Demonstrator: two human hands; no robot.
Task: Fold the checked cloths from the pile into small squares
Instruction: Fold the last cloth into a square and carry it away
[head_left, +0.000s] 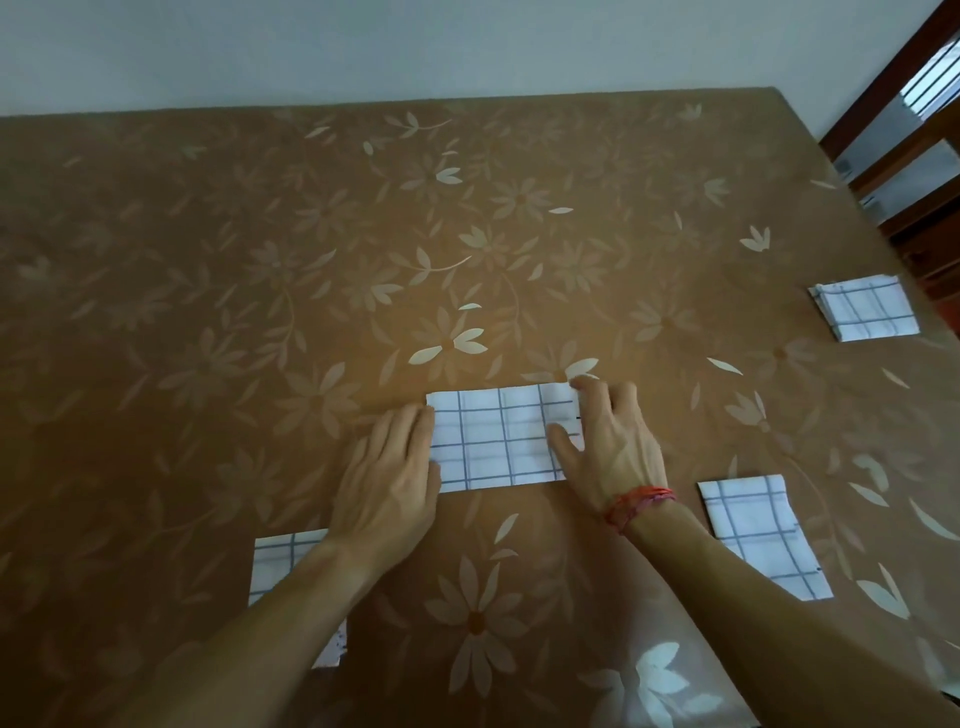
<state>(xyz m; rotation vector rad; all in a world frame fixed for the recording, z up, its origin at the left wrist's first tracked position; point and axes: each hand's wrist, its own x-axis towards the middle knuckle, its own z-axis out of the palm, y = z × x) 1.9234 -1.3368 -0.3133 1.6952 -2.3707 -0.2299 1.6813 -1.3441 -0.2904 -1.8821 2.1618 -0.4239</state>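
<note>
A white cloth with dark checks (496, 441) lies folded into a wide strip in the middle of the table. My left hand (392, 478) rests flat at its left end with straight fingers. My right hand (608, 441) lies over the strip's right end, the thumb on top of the cloth and the fingers at the far right corner; whether it pinches the edge is not plain. My left forearm partly covers another checked cloth (283, 566) lying at the near left. A folded checked cloth (761, 535) lies at the near right.
A small folded stack of checked cloths (865, 307) sits near the table's right edge. The table carries a brown floral cover (311, 249). A white wall runs along the back, and dark wooden chair frames (914, 130) stand beyond the right corner.
</note>
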